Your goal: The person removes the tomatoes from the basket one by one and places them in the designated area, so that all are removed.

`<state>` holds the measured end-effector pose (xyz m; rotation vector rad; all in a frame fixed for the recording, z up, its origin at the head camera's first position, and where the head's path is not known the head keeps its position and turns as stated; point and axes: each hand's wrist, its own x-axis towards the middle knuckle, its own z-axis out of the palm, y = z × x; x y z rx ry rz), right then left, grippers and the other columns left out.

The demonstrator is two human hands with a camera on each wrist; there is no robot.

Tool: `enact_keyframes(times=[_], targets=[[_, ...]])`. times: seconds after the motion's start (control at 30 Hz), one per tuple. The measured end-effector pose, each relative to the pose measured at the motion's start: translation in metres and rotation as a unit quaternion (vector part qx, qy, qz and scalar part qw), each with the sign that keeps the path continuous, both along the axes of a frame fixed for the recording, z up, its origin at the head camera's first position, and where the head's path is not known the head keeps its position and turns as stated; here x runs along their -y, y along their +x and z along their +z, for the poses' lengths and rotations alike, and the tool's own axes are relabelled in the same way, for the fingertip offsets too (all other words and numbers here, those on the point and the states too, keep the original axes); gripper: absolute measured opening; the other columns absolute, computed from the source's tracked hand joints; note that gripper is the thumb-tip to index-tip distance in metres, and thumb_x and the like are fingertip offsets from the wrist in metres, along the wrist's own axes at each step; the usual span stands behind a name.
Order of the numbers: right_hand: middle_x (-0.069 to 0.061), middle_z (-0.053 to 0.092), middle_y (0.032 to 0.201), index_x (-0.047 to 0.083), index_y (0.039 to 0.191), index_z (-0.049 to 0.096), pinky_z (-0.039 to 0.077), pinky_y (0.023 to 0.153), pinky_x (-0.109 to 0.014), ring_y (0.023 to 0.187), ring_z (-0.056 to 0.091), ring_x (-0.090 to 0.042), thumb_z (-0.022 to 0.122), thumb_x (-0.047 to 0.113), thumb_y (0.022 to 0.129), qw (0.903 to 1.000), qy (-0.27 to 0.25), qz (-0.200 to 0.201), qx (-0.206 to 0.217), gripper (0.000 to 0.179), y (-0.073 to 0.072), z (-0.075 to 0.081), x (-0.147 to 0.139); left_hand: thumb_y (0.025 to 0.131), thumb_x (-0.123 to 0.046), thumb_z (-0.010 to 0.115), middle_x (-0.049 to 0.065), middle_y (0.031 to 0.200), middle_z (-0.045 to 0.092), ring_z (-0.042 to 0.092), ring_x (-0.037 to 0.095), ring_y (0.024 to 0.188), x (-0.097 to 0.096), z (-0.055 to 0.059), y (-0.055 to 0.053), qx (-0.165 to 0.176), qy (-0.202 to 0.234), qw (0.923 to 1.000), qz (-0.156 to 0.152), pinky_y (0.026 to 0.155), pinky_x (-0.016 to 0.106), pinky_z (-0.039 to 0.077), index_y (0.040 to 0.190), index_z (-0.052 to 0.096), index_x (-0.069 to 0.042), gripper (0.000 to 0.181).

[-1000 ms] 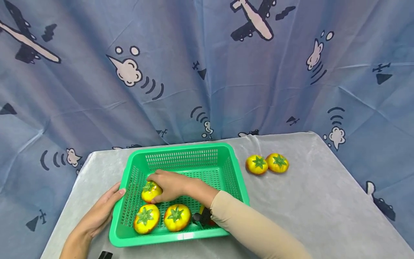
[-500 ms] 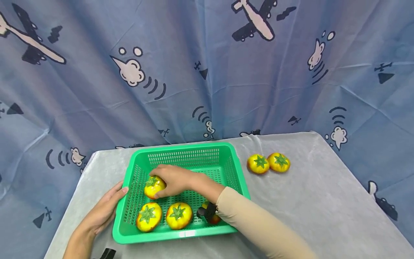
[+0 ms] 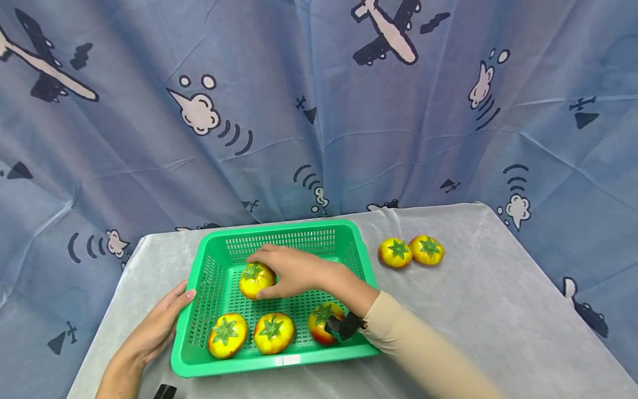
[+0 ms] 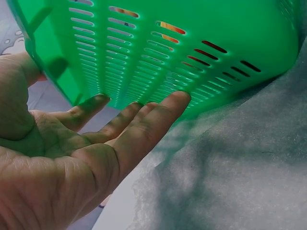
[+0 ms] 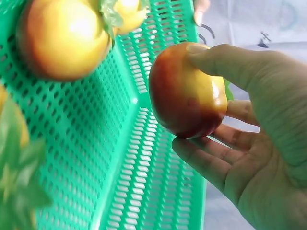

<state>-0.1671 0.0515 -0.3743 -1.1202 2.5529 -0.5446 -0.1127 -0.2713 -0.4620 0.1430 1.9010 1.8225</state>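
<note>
My right hand [image 3: 294, 271] grips a glossy yellow-red persimmon [image 3: 256, 281] with a green leafy top, inside the green basket [image 3: 279, 363]. The right wrist view has the thumb on one side of this persimmon [image 5: 184, 96] and the fingers on the other. Along the basket's near side lie a left persimmon [image 3: 227, 336], a middle one [image 3: 273, 333] and a right one [image 3: 324, 324], partly covered by the black wrist strap. My left hand [image 3: 154, 324] holds the basket's left side, thumb over the rim, fingers [image 4: 158, 115] against the slotted outer wall.
Two more persimmons, a nearer one [image 3: 395, 253] and a farther one [image 3: 427, 250], sit side by side on the grey cloth-covered table [image 3: 473, 299], right of the basket. A blue curtain [image 3: 279, 111] with airplane prints hangs behind the table.
My right hand has carried the persimmon from the basket's left side rightward toward its middle. The right near persimmon shows more from under the wrist. My left hand stays at the rim.
</note>
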Motion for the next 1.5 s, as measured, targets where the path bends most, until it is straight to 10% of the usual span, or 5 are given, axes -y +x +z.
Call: enact_keyframes(times=[1.1,1.5], targets=[[-0.004,0.053,0.157,0.015,0.155,0.052,0.056,0.112,-0.048,0.138,0.059,-0.024,0.083,0.028,0.093,0.9744,-0.161,-0.147,-0.055,0.071,0.043,0.015,-0.120,0.117,-0.037,0.033,0.013,0.146,0.056,0.070,0.010,0.119,0.000,-0.001,0.000,0.000,-0.011,0.9999,0.006,0.100,0.035,0.062,0.169,-0.002,-0.001,0.072],[-0.007,0.053,0.156,0.021,0.155,0.052,0.063,0.099,-0.051,0.133,0.062,-0.031,0.087,0.021,0.091,0.9425,-0.206,-0.248,-0.088,0.073,0.063,-0.005,-0.178,0.117,-0.036,0.034,0.006,0.142,0.057,0.069,0.011,0.120,0.000,-0.001,0.001,-0.006,0.001,1.0000,-0.001,0.100,0.035,0.062,0.168,-0.002,0.001,0.072]])
